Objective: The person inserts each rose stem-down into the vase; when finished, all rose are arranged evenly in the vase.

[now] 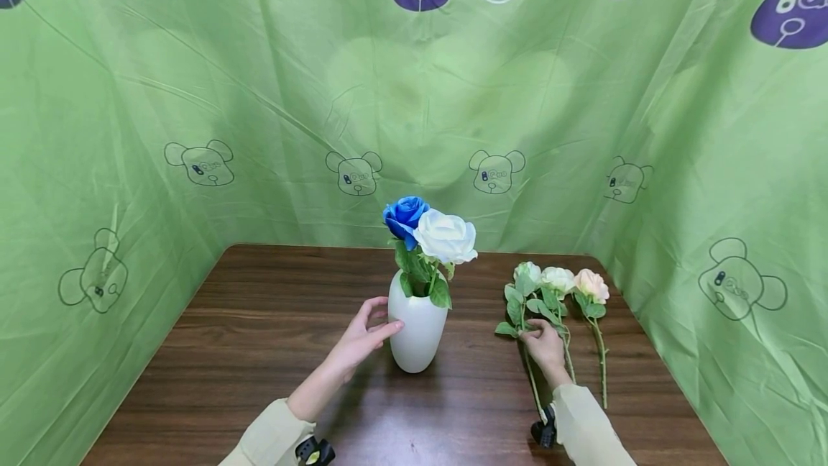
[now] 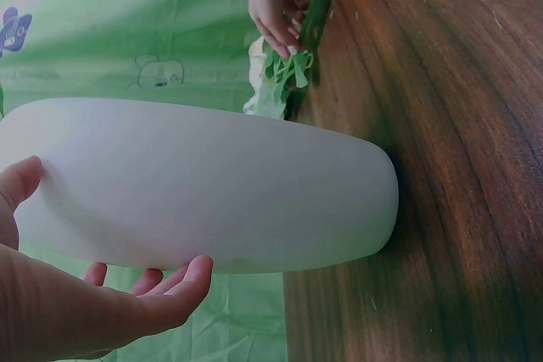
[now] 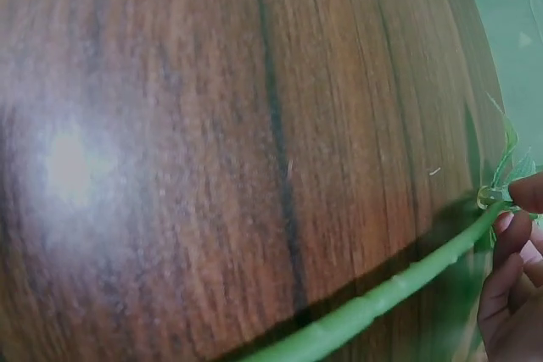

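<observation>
A white vase (image 1: 414, 336) stands upright on the table, with a blue rose (image 1: 405, 218) and a white rose (image 1: 446, 237) in it. My left hand (image 1: 362, 333) holds the vase from its left side, thumb on the front and fingers around the back edge. In the left wrist view the vase (image 2: 212, 184) fills the middle, fingertips against its wall. At the right, my right hand (image 1: 545, 345) pinches the green stem (image 3: 382, 298) of the leftmost lying rose (image 1: 527, 273), just below its leaves. That stem slants toward the table's near edge.
Beside the pinched rose lie a cream-white rose (image 1: 558, 280) and, farther right, a pale pink rose (image 1: 591, 286). The brown wooden table (image 1: 259, 336) is enclosed by a green printed cloth (image 1: 272, 106) at the back and both sides.
</observation>
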Demonstrator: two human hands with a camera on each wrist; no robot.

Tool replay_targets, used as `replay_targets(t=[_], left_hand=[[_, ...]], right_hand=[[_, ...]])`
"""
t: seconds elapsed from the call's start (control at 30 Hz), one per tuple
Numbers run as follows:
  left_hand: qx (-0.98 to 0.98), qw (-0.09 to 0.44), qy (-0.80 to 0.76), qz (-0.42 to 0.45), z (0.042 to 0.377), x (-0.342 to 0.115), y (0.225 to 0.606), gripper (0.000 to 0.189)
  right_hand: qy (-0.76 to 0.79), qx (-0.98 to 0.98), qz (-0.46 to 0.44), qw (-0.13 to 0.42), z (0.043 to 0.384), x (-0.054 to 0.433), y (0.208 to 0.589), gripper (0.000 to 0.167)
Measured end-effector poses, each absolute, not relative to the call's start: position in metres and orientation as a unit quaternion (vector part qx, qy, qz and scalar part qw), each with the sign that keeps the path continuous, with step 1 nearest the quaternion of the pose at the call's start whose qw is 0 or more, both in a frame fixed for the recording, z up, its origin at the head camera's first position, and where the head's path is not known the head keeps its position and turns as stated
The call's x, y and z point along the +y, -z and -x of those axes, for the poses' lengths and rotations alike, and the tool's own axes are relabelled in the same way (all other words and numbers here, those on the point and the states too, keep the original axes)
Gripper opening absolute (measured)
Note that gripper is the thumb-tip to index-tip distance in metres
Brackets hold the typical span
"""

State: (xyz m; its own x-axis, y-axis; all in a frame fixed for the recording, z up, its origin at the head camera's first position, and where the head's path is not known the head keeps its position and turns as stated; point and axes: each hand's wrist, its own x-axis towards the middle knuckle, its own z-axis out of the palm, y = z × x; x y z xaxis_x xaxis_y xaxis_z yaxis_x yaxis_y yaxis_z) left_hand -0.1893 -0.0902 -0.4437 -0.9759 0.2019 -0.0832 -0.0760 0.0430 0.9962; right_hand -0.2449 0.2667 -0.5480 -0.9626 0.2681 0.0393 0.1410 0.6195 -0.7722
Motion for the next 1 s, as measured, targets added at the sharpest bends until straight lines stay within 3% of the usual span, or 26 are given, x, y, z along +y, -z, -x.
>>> replay_targets(t=[0.23,0.53,1.0], left_hand=[[0.715,0.100,-0.690,-0.046,0.189,-0.090,0.443,0.058],[0.715,0.103,-0.690,-0.045,0.189,-0.090,0.444,0.059],[0.716,0.101,-0.689,-0.047,0.190,-0.090,0.444,0.059]], right_hand=[[-0.479,-0.869,0.114,0.059,0.246,0.261,0.548,0.033],[-0.654,-0.752,0.001,0.084,0.240,0.249,0.541,0.030],[-0.693,-0.716,-0.045,0.070,0.238,0.227,0.514,0.036]])
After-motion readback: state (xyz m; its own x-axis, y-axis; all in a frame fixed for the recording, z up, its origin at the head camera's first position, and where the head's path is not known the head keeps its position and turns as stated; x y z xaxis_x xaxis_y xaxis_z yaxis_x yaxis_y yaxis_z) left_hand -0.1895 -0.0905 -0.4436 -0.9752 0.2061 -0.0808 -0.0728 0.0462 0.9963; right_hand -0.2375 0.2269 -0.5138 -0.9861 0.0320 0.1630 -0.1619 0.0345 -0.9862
